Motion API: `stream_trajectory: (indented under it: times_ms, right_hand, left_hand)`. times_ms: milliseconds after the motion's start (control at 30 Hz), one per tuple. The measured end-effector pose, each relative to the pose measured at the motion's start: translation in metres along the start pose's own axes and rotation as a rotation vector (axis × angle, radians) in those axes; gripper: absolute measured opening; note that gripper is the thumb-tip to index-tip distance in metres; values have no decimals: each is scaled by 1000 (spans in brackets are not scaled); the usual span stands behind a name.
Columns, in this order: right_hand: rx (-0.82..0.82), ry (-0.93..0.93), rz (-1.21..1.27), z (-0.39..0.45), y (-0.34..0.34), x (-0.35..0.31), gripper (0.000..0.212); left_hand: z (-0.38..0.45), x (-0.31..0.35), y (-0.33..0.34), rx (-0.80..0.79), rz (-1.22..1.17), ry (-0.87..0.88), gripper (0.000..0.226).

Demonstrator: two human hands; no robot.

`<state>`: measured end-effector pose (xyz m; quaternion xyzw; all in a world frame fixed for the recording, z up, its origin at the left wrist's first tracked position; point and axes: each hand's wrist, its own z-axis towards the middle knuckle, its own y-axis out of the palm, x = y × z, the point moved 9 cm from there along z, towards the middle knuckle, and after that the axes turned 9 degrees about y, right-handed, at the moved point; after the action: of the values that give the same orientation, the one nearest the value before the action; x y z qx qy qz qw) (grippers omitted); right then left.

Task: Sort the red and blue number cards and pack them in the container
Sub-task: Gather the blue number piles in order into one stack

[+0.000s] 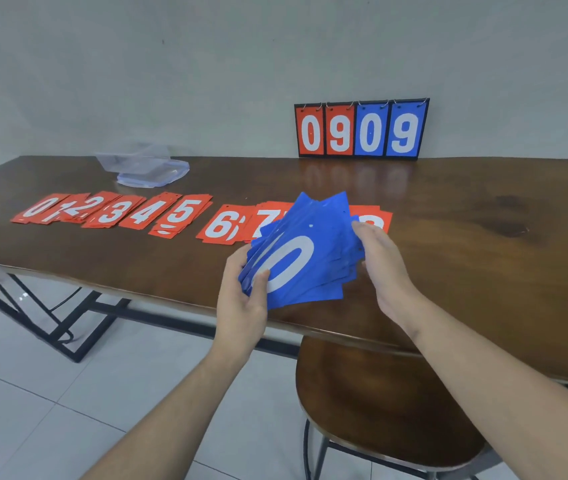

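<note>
Both hands clamp the fanned blue cards (305, 258) above the desk (449, 237), left hand (244, 296) pinching the near corner, right hand (379, 258) the far edge; square them before dealing below the red piles (116, 213).

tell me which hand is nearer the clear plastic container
Left. The left hand grips the blue cards' near-left edge, on the container's side; the right hand is farther right.

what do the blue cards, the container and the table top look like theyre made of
Blue cards: probably thin plastic or laminated card; they fan out flat in both hands, with a slight sheen and punched holes.
Container: clear plastic; the wall shows through it, and its lid has a bluish rim.
Table top: dark brown wood or wood veneer, glossy; grain shows and the scoreboard reflects in it.
</note>
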<state>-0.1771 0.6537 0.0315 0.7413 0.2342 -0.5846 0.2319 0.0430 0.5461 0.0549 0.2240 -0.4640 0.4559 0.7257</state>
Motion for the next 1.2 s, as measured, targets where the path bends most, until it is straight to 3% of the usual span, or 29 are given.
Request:
stream_trajectory:
  times_ms: [100,267,533,733,833,1067,1200]
  right_hand:
    - [44,1,-39,-1,-7,12,40]
    - [-14,-23,8,-8,1,17,19]
    - [-54,-139,71,-6,11,1,6]
    - [21,-64,69,-2,6,12,49]
    - [-1,-64,129,-2,13,0,35]
    - [68,-75,-26,-1,12,-1,40]
    - [87,-74,34,3,3,2,16]
  left_hand:
    - [-3,-10,1,-19,-8,-32,32]
    - [-1,-9,1,-9,-41,-33,24]
    - [7,3,6,-8,-3,37,56]
    - [6,-7,12,-154,73,7,49]
    - [7,-11,18,-228,151,5,49]
    - [5,-15,22,-303,201,-38,42]
    - [6,-16,23,-328,231,-57,59]
